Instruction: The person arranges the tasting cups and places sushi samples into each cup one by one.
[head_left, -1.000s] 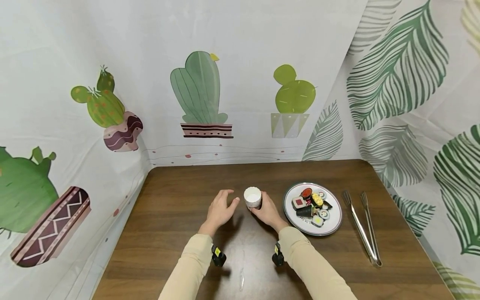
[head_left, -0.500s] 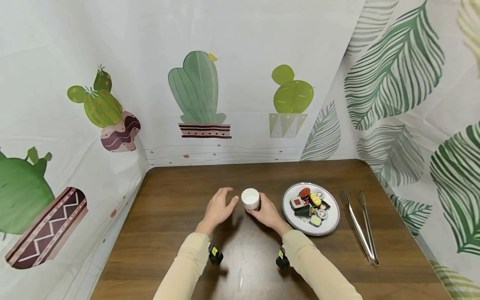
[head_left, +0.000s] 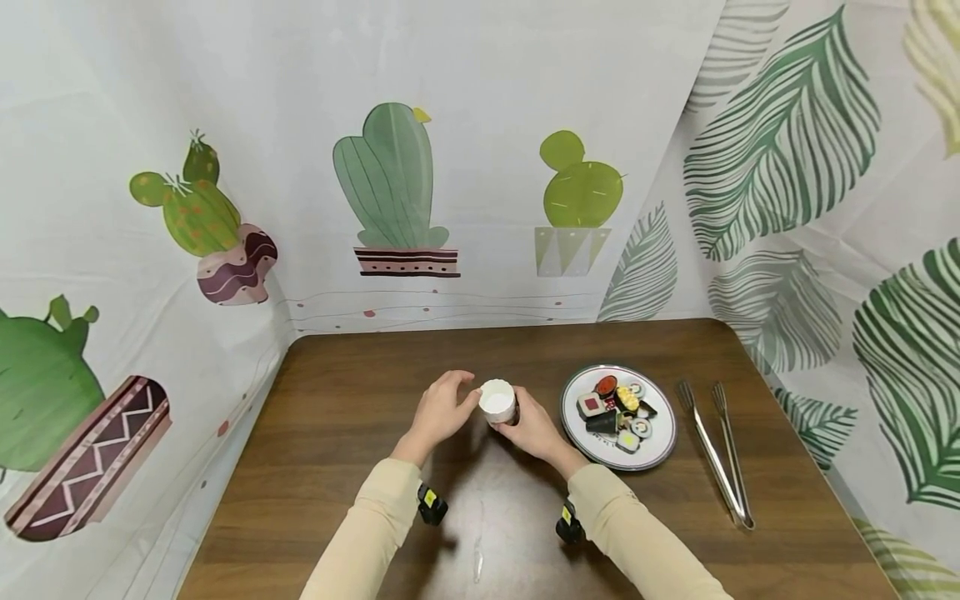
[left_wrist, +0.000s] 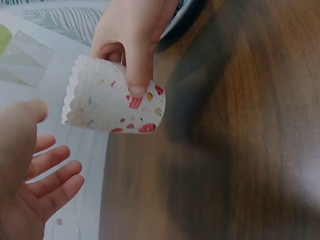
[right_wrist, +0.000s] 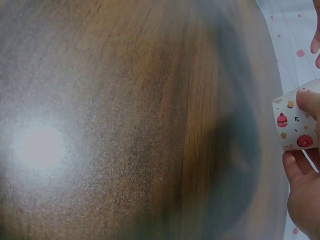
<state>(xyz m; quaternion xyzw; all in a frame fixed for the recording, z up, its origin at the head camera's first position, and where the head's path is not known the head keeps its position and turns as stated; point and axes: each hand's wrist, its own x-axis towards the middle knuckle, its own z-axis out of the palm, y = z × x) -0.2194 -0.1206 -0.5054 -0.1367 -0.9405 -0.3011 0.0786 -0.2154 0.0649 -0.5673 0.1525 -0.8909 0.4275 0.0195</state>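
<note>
A white paper baking cup with a scalloped rim and small printed cakes is gripped by my right hand. The thumb lies across its side in the left wrist view, and the other fingers pass behind it. In the head view the white inside of the cup faces up. My left hand is beside the cup with spread, relaxed fingers, its thumb tip close to the rim. Nothing is in the left palm. The right wrist view catches only part of the right hand at its right edge.
A round white plate with a dark rim bears several sushi pieces, right of my hands. Further right, metal tongs lie on the brown wooden table. Printed cloth hangs behind the table and along its sides.
My left thumb has come nearer to the cup, and the gap between them has narrowed. The right hand keeps its grip. The whole head view has shifted slightly.
</note>
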